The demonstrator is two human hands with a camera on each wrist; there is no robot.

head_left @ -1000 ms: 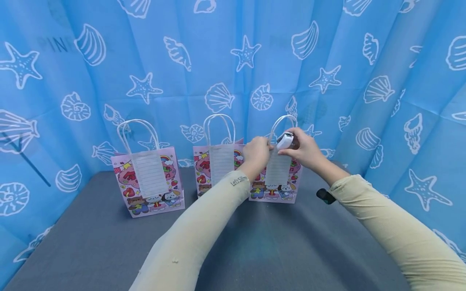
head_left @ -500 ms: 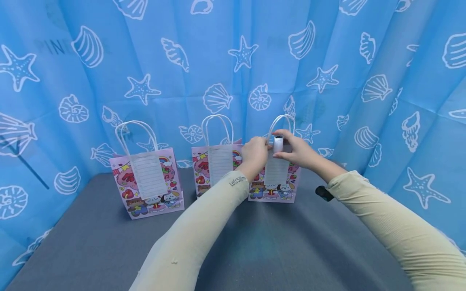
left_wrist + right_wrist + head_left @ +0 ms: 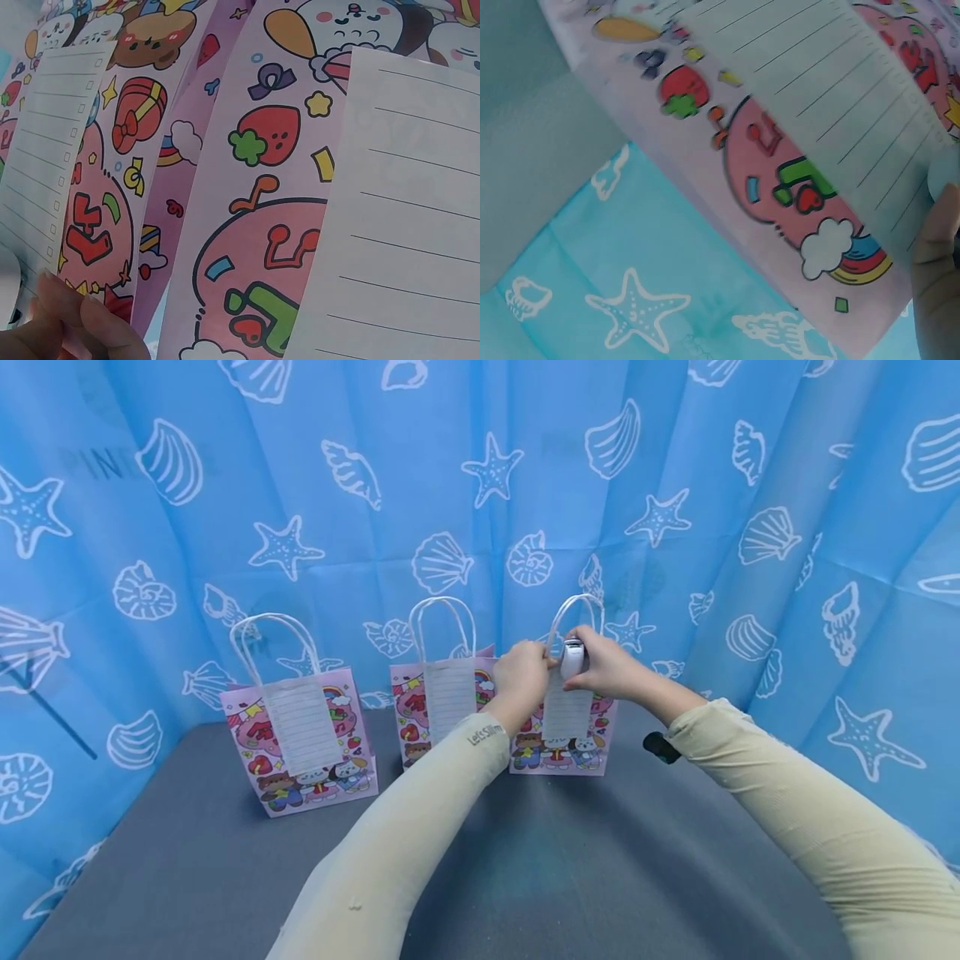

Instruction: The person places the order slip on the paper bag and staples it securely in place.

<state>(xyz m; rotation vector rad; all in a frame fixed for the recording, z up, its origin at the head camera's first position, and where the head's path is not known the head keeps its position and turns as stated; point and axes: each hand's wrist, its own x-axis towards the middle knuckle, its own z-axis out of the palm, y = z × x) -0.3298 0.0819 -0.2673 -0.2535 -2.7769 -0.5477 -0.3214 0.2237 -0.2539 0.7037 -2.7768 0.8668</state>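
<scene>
The rightmost of three pink cartoon paper gift bags [image 3: 558, 763] stands upright, with a lined paper sheet [image 3: 567, 713] against its front. My left hand [image 3: 521, 675] pinches the top left of the sheet and bag beside the white handle; its fingers [image 3: 105, 326] show at the lower left of the left wrist view. A small white stapler [image 3: 573, 660] sits at the top edge of the sheet, between thumb and fingers of my right hand [image 3: 611, 667]. Only a sliver of the stapler [image 3: 944, 176] shows in the right wrist view, by the thumb [image 3: 936, 281].
The left bag [image 3: 262, 781] and middle bag [image 3: 408, 714] each have a lined sheet [image 3: 302, 727] on the front. A small dark object [image 3: 661, 747] lies right of the bags on the grey tabletop [image 3: 525, 868]. Behind hangs a blue shell-print curtain [image 3: 465, 468].
My right hand has brought the stapler left and turned it from a slant to nearly upright at the sheet's top edge. My left hand keeps its pinch on the bag. The head view has shifted slightly.
</scene>
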